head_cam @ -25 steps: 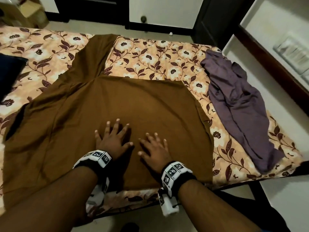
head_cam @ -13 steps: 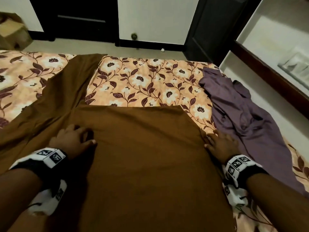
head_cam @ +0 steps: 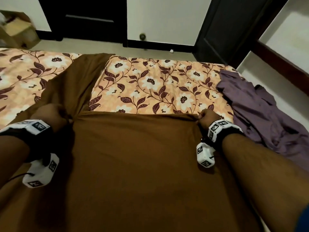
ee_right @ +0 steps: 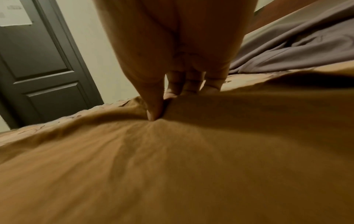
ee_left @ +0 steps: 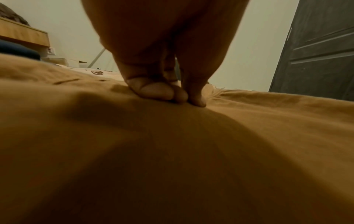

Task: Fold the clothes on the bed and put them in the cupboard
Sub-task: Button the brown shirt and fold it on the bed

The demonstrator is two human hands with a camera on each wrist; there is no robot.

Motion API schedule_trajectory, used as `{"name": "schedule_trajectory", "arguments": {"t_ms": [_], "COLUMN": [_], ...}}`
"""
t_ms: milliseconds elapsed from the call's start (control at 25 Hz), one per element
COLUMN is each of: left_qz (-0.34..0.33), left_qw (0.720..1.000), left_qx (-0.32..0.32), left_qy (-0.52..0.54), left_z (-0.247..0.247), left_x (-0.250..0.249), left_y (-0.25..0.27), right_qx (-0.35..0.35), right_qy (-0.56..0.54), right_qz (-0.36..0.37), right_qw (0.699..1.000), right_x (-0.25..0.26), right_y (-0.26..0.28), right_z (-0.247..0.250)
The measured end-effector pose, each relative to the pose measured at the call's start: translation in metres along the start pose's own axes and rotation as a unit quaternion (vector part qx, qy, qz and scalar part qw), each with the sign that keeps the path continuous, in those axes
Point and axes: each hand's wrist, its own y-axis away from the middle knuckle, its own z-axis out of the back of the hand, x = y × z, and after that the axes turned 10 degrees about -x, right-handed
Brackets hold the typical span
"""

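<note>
Both hands (head_cam: pixel 48 114) (head_cam: pixel 208 117), flat earlier, apparently now pinching brown garment's (head_cam: pixel 133 164) far edge.

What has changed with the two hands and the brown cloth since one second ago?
Both hands moved apart from the middle and forward to the far edge of the brown cloth. The left hand and right hand now pinch its far corners instead of lying flat. The purple garment stayed on the bed.

Dim warm indoor light, soft shadows, blurred wrist views, wide-angle distortion

Home bedroom: floral-sheeted bed (head_cam: pixel 150 84), doors (head_cam: pixel 83 17).
</note>
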Motion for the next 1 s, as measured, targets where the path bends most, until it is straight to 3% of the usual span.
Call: {"name": "schedule_trajectory", "arguments": {"t_ms": [80, 240, 400, 560, 600, 640, 800, 840, 920, 960, 1000], "left_qz": [0.002, -0.003, -0.104, -0.111, -0.104, -0.102, -0.104, -0.105, -0.105, -0.104, -0.112], "left_qw": [1.0, 0.998, 0.995, 0.988, 0.988, 0.988, 0.985, 0.986, 0.986, 0.986, 0.985], "left_qx": [-0.025, -0.043, -0.003, 0.105, 0.113, 0.112, 0.128, 0.121, 0.12, 0.125, 0.129], "left_qy": [0.0, 0.037, -0.007, -0.019, -0.019, -0.019, -0.046, -0.045, -0.049, -0.039, -0.027], "left_z": [-0.004, -0.01, -0.014, -0.038, -0.048, -0.056, -0.065, -0.064, -0.061, -0.057, -0.055], "left_x": [-0.005, -0.022, -0.049, -0.065, -0.064, -0.061, -0.057, -0.058, -0.063, -0.065, -0.064], "left_y": [0.006, 0.055, 0.155, 0.285, 0.299, 0.307, 0.301, 0.301, 0.301, 0.306, 0.315], "right_qx": [-0.03, 0.019, 0.015, 0.186, 0.207, 0.202, 0.166, 0.154, 0.116, 0.098, 0.125], "right_qy": [0.013, 0.006, 0.12, 0.181, 0.202, 0.221, 0.299, 0.306, 0.304, 0.286, 0.249], "right_qz": [0.004, 0.035, 0.077, 0.252, 0.248, 0.201, -0.018, -0.018, 0.046, 0.091, 0.124], "right_qw": [0.999, 0.999, 0.99, 0.932, 0.924, 0.933, 0.939, 0.939, 0.944, 0.949, 0.952], "right_x": [-0.006, -0.031, -0.064, -0.068, -0.074, -0.092, -0.155, -0.155, -0.127, -0.104, -0.077], "right_y": [-0.005, 0.024, 0.08, 0.212, 0.229, 0.23, 0.154, 0.149, 0.172, 0.2, 0.235], "right_z": [0.006, 0.014, 0.048, 0.041, 0.039, 0.039, 0.082, 0.092, 0.097, 0.088, 0.079]}}
